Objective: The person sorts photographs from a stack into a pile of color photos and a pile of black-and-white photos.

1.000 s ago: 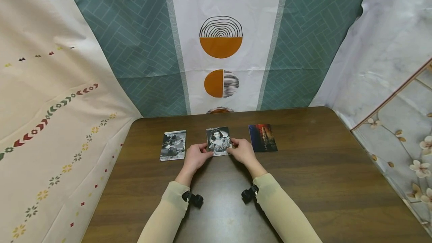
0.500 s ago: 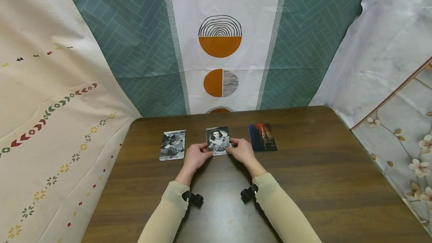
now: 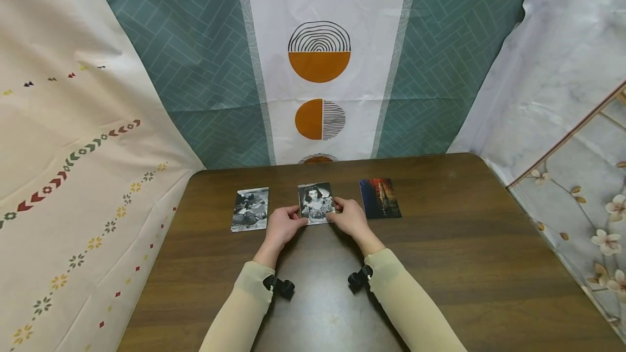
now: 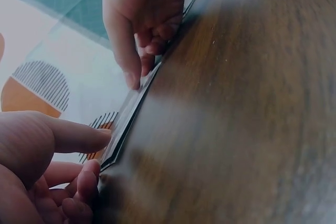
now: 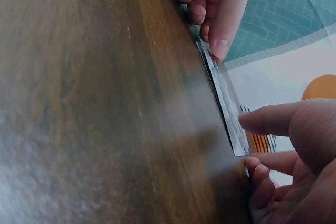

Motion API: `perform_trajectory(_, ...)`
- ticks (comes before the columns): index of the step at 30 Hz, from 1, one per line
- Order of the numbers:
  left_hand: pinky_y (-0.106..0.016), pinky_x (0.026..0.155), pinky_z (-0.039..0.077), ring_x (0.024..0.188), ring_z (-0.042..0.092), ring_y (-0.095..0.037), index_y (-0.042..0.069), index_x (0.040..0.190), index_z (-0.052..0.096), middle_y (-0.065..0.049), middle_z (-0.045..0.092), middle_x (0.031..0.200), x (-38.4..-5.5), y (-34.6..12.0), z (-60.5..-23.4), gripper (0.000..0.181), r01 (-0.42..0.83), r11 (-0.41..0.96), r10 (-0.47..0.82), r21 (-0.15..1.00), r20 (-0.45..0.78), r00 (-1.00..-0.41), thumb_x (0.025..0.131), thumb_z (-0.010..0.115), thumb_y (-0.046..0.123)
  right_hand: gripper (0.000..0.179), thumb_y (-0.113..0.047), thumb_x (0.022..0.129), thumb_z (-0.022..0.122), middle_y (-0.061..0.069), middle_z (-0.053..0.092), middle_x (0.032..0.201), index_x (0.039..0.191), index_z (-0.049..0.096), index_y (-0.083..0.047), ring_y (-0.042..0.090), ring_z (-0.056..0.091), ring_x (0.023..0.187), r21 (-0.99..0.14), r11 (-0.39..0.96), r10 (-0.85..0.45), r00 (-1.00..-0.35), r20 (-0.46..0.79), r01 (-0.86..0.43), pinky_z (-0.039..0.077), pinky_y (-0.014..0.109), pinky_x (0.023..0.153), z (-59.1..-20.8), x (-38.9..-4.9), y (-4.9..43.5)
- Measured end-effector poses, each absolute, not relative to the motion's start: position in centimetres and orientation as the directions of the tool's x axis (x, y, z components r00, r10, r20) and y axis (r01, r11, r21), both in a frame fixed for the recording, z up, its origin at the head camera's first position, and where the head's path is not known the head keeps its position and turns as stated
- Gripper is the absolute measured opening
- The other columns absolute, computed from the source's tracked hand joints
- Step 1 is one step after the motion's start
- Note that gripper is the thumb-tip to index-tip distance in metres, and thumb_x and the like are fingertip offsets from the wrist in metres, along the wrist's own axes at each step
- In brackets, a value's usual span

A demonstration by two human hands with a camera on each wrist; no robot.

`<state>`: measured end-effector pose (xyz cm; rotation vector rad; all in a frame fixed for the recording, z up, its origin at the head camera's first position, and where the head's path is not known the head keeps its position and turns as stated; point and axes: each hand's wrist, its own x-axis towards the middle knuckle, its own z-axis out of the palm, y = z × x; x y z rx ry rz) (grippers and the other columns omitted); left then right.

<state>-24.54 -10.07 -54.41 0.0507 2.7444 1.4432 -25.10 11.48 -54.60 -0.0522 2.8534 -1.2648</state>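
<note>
A black-and-white photo card [image 3: 315, 200] of a dark-haired person lies in the middle of the row near the table's far edge. My left hand [image 3: 282, 227] holds its near left corner, thumb on top and fingers at the side edge. At the near right corner my right hand [image 3: 350, 218] grips it the same way. Seen low in the left wrist view, the near edge of the card [image 4: 126, 119] shows more than one thin layer. Left of my left hand lies another black-and-white photo card [image 3: 250, 209]; right of my right hand is a dark blue and orange card [image 3: 380, 199].
The brown wooden table [image 3: 464, 265] reaches to a hanging cloth [image 3: 205, 69] with teal and white panels at the back. A cream patterned cloth [image 3: 73, 178] borders the left side, a pale floral one [image 3: 577, 205] the right.
</note>
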Motion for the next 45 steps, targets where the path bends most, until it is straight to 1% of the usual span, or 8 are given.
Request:
perform_trajectory(6, -0.035, 0.077, 0.047, 0.071, 0.053, -0.015, -0.005, 0.134, 0.072, 0.002, 0.062, 0.075, -24.5, -10.0, -54.3, 0.050, 0.010, 0.574, 0.062, 0.819, -0.031, -0.998, 0.090, 0.084, 0.015, 0.057, -0.025, 0.094, 0.079, 0.016, 0.073, 0.124, 0.145, 0.066, -0.002, 0.035, 0.066, 0.119, -0.755, 0.656, -0.044, -0.999, -0.031, -0.006, 0.050, 0.052, 0.102, -54.3, -25.1, 11.4)
perform_trajectory(12, -0.034, 0.076, 0.046, 0.073, 0.053, -0.016, -0.005, 0.135, 0.071, 0.000, 0.063, 0.079, -24.5, -10.1, -54.4, 0.051, -0.026, 0.522, 0.028, 0.852, -0.048, -0.998, 0.089, 0.084, 0.013, 0.054, -0.026, 0.096, 0.079, 0.016, 0.070, 0.134, 0.145, 0.067, -0.004, 0.036, 0.064, 0.125, -0.825, 0.558, -0.010, -0.994, -0.109, 0.085, 0.050, 0.052, 0.103, -53.7, -24.7, 11.3)
perform_trajectory(18, -0.032, 0.071, 0.043, 0.074, 0.053, -0.016, -0.003, 0.131, 0.074, -0.001, 0.062, 0.082, -24.5, -10.1, -54.8, 0.046, -0.022, 0.471, 0.001, 0.882, -0.025, -1.000, 0.087, 0.083, 0.009, 0.049, -0.025, 0.096, 0.078, 0.015, 0.069, 0.134, 0.141, 0.070, -0.006, 0.034, 0.063, 0.123, -0.858, 0.498, 0.010, -0.990, -0.137, 0.124, 0.051, 0.051, 0.100, -53.6, -24.6, 11.2)
perform_trajectory(21, -0.032, 0.072, 0.044, 0.076, 0.053, -0.017, -0.003, 0.130, 0.075, -0.001, 0.062, 0.083, -24.5, -10.1, -55.0, 0.045, -0.018, 0.461, -0.007, 0.887, -0.017, -1.000, 0.088, 0.083, 0.009, 0.054, -0.024, 0.095, 0.078, 0.017, 0.069, 0.135, 0.143, 0.067, -0.003, 0.036, 0.063, 0.124, -0.855, 0.505, 0.021, -0.993, -0.120, 0.114, 0.050, 0.053, 0.103, -53.6, -24.5, 11.0)
perform_trajectory(27, -0.036, 0.076, 0.048, 0.076, 0.056, -0.016, 0.001, 0.132, 0.076, 0.002, 0.066, 0.084, -24.5, -10.0, -54.9, 0.047, 0.006, 0.577, 0.020, 0.817, -0.007, -1.000, 0.088, 0.085, 0.017, 0.064, -0.024, 0.093, 0.080, 0.021, 0.068, 0.133, 0.147, 0.061, 0.005, 0.038, 0.062, 0.126, -0.818, 0.572, 0.029, -0.998, -0.052, 0.060, 0.048, 0.053, 0.106, -53.9, -24.7, 10.8)
perform_trajectory(32, -0.038, 0.076, 0.050, 0.076, 0.058, -0.016, 0.004, 0.132, 0.076, 0.004, 0.068, 0.085, -24.4, -9.9, -54.8, 0.048, 0.020, 0.626, 0.043, 0.779, -0.008, -0.999, 0.088, 0.085, 0.020, 0.064, -0.024, 0.092, 0.081, 0.021, 0.067, 0.135, 0.146, 0.062, 0.004, 0.037, 0.062, 0.125, -0.844, 0.525, 0.054, -0.993, -0.100, 0.114, 0.049, 0.052, 0.105, -53.8, -24.9, 10.6)
perform_trajectory(39, -0.037, 0.079, 0.049, 0.079, 0.058, -0.017, 0.001, 0.131, 0.076, 0.001, 0.066, 0.085, -24.3, -9.9, -54.7, 0.048, -0.008, 0.558, -0.001, 0.830, -0.009, -1.000, 0.086, 0.087, 0.015, 0.061, -0.022, 0.092, 0.081, 0.020, 0.065, 0.136, 0.144, 0.062, 0.003, 0.036, 0.059, 0.127, -0.888, 0.433, 0.078, -0.988, -0.131, 0.152, 0.047, 0.051, 0.107, -53.6, -24.9, 10.6)
perform_trajectory(45, -0.032, 0.072, 0.046, 0.081, 0.055, -0.020, -0.002, 0.129, 0.076, -0.004, 0.063, 0.089, -24.3, -9.9, -54.7, 0.044, -0.044, 0.416, -0.049, 0.908, -0.026, -0.998, 0.087, 0.085, 0.008, 0.056, -0.023, 0.095, 0.079, 0.017, 0.066, 0.133, 0.143, 0.061, 0.000, 0.036, 0.061, 0.123, -0.907, 0.386, 0.099, -0.985, -0.142, 0.170, 0.051, 0.050, 0.101, -53.8, -24.8, 10.4)
